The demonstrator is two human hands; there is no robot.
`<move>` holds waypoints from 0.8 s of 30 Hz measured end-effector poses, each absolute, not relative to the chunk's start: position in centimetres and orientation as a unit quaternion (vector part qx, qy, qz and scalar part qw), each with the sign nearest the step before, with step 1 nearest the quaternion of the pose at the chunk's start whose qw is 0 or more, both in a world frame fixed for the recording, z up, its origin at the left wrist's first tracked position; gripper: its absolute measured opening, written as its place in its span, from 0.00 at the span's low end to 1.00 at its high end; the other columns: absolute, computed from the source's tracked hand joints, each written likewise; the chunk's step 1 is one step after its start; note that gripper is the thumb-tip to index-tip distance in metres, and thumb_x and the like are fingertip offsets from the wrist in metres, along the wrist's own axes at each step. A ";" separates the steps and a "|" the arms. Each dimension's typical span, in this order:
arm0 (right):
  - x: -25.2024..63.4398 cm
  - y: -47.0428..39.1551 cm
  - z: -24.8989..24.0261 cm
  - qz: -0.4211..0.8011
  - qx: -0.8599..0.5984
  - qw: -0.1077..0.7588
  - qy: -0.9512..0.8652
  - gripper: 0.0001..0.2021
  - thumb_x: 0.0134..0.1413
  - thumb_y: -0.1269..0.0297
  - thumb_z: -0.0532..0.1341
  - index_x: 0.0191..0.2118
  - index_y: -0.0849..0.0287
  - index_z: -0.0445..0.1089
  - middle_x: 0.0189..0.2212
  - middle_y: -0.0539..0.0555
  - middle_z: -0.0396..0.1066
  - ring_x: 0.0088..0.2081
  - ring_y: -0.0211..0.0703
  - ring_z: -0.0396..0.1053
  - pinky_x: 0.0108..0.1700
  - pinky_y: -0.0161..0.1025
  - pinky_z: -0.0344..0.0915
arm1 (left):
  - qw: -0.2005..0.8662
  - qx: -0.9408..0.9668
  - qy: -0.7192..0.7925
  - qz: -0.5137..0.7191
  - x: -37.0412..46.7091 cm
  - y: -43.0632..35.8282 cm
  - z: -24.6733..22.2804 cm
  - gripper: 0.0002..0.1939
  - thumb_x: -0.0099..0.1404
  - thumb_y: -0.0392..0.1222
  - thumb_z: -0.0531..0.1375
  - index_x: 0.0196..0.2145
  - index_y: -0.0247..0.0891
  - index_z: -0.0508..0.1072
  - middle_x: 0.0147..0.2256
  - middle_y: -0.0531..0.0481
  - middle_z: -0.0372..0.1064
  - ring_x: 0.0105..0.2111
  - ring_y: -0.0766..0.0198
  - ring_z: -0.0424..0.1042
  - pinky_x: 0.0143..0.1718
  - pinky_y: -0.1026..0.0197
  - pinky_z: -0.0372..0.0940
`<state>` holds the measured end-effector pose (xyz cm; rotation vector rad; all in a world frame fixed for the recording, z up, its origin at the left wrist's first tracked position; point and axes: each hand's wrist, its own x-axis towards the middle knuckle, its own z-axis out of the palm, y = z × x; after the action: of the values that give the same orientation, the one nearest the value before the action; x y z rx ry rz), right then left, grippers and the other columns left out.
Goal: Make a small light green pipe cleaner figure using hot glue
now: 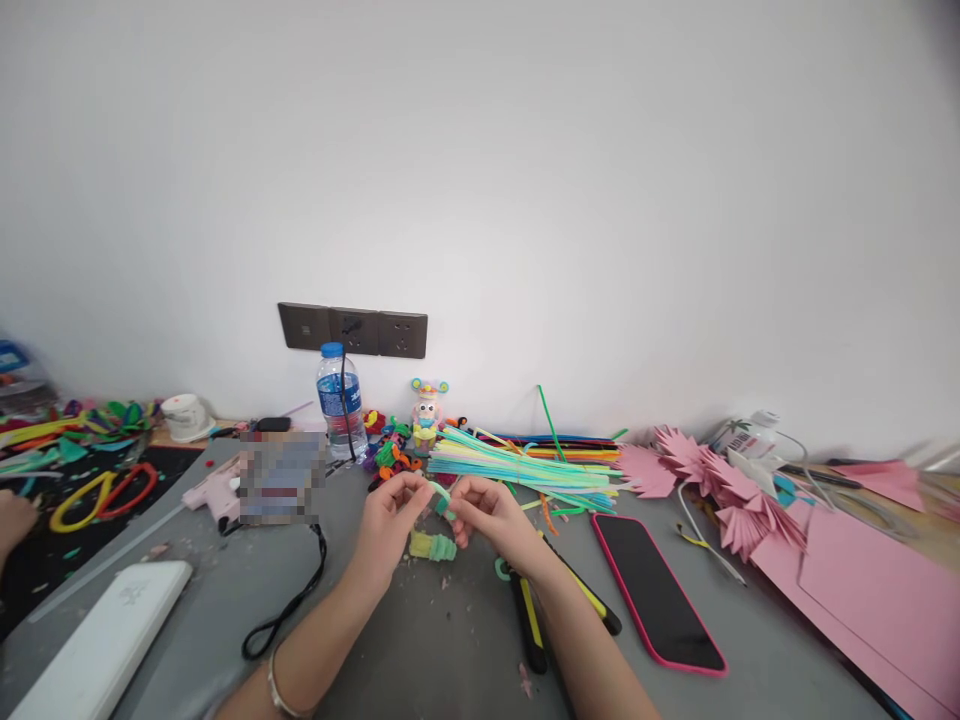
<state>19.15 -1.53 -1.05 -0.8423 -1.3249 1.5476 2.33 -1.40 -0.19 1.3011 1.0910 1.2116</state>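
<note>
A pale green pipe cleaner point(439, 492) is pinched between my two hands, bent in a curve above the grey mat. My left hand point(396, 513) grips one end with thumb and forefinger. On the other side, my right hand point(487, 512) pinches it near a darker green part. Just below my fingers lies a small yellow-and-green coiled pipe-cleaner piece point(433, 546). Black-and-yellow handled pliers point(529, 625) rest partly under my right forearm, with a small green ring point(502, 569) beside them.
Behind my hands lies a bundle of pastel pipe cleaners point(517, 466), with a small figurine point(426, 415) and a water bottle point(341, 402). A pink-cased phone point(660, 592) and pink paper point(877, 600) lie right. At left are a white box point(105, 640), scissors point(105, 500) and another person's hand point(15, 522).
</note>
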 end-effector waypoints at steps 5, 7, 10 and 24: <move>19.4 -1.2 -1.4 0.605 -0.361 0.461 -0.539 0.15 0.48 0.55 0.67 0.31 0.62 0.68 0.23 0.51 0.74 0.25 0.38 0.73 0.25 0.32 0.65 | 0.530 0.503 0.451 0.513 2.2 -1.2 -0.1 0.17 0.54 0.55 0.63 0.25 0.37 0.69 0.21 0.57 0.57 0.20 0.71 0.52 0.21 0.67 0.46; 19.6 -1.0 -1.6 0.602 -0.370 0.464 -0.535 0.15 0.47 0.54 0.67 0.30 0.62 0.67 0.24 0.52 0.74 0.25 0.39 0.73 0.25 0.33 0.66 | 0.538 0.499 0.449 0.510 2.2 -1.2 0.0 0.17 0.54 0.55 0.63 0.25 0.37 0.69 0.21 0.57 0.56 0.20 0.72 0.51 0.20 0.67 0.46; 19.7 -0.9 -1.5 0.599 -0.379 0.463 -0.532 0.17 0.46 0.52 0.68 0.29 0.62 0.68 0.23 0.52 0.74 0.22 0.38 0.70 0.24 0.34 0.65 | 0.539 0.507 0.447 0.503 2.2 -1.2 -0.2 0.18 0.54 0.55 0.63 0.25 0.36 0.69 0.21 0.57 0.56 0.20 0.72 0.50 0.21 0.67 0.46; 20.6 -2.0 0.4 0.572 -0.410 0.375 -0.603 0.14 0.51 0.52 0.64 0.32 0.59 0.67 0.25 0.50 0.72 0.25 0.37 0.66 0.24 0.32 0.55 | 0.446 0.665 0.442 0.404 0.6 0.0 0.2 0.15 0.59 0.52 0.60 0.26 0.37 0.73 0.23 0.52 0.67 0.23 0.67 0.60 0.26 0.65 0.55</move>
<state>20.57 -2.01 0.42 -1.0503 -1.5447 1.4648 0.56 0.03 0.17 1.6481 1.0953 1.0017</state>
